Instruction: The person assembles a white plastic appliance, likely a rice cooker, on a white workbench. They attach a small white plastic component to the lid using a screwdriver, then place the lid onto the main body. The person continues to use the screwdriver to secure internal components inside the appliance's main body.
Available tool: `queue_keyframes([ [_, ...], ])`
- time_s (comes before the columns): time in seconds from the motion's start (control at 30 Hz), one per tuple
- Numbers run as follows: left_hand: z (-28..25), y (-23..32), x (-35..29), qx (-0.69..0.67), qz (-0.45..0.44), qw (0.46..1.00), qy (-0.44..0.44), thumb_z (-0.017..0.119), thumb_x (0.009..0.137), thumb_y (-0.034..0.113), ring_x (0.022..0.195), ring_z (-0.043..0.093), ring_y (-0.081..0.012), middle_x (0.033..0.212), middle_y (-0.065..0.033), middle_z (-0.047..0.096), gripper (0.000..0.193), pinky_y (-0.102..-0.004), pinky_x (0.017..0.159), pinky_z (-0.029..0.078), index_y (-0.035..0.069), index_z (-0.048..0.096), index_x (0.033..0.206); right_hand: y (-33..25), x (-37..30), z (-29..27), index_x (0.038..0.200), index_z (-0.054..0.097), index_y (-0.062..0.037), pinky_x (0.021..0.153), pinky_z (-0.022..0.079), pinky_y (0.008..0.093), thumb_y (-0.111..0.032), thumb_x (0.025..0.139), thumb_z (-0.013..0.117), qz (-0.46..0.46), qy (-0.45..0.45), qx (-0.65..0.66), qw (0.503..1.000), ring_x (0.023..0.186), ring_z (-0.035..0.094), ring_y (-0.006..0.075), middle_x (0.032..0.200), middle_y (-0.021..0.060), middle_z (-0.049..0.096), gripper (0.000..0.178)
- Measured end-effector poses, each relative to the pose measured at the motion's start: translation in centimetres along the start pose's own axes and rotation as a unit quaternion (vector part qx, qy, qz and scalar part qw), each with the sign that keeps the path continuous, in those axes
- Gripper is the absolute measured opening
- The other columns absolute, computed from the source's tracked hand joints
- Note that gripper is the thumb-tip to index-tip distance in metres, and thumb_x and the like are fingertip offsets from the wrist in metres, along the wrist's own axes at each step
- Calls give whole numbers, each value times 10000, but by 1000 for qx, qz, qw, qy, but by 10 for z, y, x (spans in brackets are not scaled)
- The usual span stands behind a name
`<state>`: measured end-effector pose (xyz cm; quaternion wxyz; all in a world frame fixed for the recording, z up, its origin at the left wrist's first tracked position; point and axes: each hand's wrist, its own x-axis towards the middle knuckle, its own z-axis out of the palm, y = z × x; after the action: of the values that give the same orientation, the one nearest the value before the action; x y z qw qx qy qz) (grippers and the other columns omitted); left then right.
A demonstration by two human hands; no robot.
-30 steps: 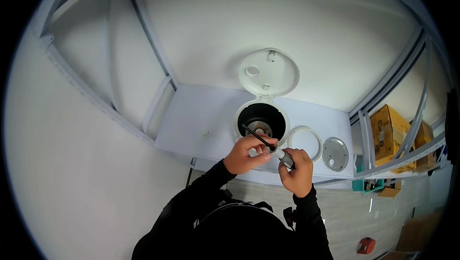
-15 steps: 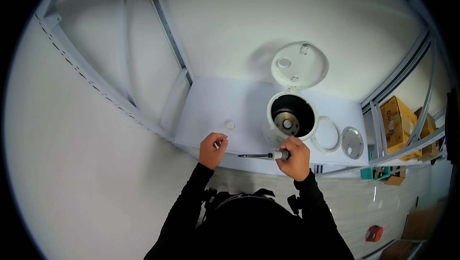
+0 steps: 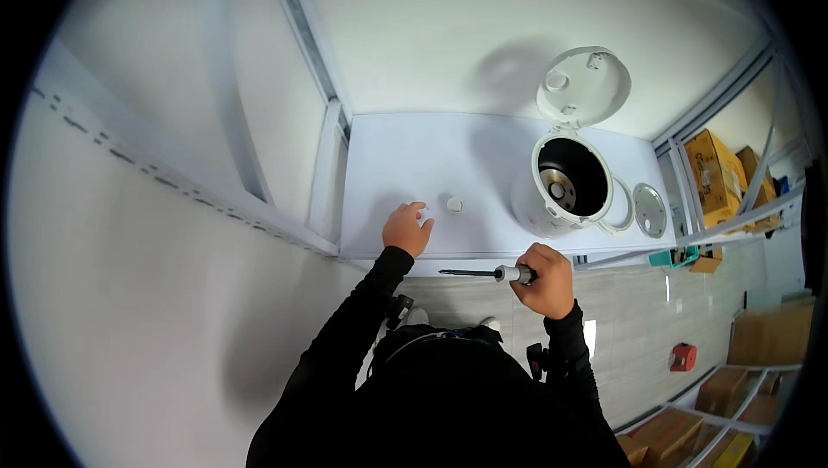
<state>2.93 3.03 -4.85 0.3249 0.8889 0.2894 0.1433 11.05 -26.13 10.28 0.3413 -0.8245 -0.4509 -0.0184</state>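
My right hand [image 3: 545,282] is wrapped round the grey and white handle of a screwdriver [image 3: 473,273]. Its dark shaft points left, just in front of the table's front edge. Over the left part of the white table [image 3: 392,153], my left hand [image 3: 408,228] has its thumb and index finger apart. A tiny pale spot shows by those fingertips, too small to name. Just right of them lies a small white round cap [image 3: 454,205]. Farther right stands a white rice cooker [image 3: 539,209], its lid [image 3: 595,88] raised, with a dark interior and a metal heating plate [image 3: 558,185] at the bottom.
Beside the cooker lie a white ring [image 3: 623,216] and a perforated metal disc [image 3: 649,211]. Pale metal frame posts [image 3: 323,175] flank the table. Cardboard boxes [image 3: 716,176] and a teal bin [image 3: 674,258] are at the right. A red object [image 3: 682,358] sits on the floor.
My left hand has reached farther over the table, and its pinched fingers have parted. The right hand still holds the screwdriver, now farther from the cooker. The view has shifted.
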Motion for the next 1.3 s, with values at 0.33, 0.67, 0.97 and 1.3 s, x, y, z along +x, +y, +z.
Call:
queue_keyframes([
  [0.33,34,-19,29,6,-4,1000,-19,714,915,221,953,673,-345,985,-76,697,97,-479,773,545,133,698,954,-4,-26,-15,774,644,-59,584,470,407,-60,586,795,48,71,-39,996,670,599,319,731,74,586,242],
  [0.67,-39,99,14,-438,107,887,-98,700,996,82,787,643,-92,952,-56,743,116,-244,723,530,-8,678,1066,7,-17,-16,846,673,-63,598,512,395,-88,639,824,98,111,-2,989,688,641,321,792,76,623,257],
  [0.97,-79,201,-23,-533,190,808,-162,671,979,-14,819,686,-183,949,-130,726,78,-309,771,576,-24,701,1050,36,-29,-60,879,691,-29,587,502,362,-71,708,849,83,159,68,981,635,634,314,780,112,635,236],
  [1.3,1,291,-46,-541,245,784,-181,677,1011,56,854,683,-176,1024,-119,693,80,-336,815,596,-14,674,1047,97,-90,-132,866,698,-37,578,493,377,-101,738,849,119,171,50,977,628,629,322,774,122,642,209],
])
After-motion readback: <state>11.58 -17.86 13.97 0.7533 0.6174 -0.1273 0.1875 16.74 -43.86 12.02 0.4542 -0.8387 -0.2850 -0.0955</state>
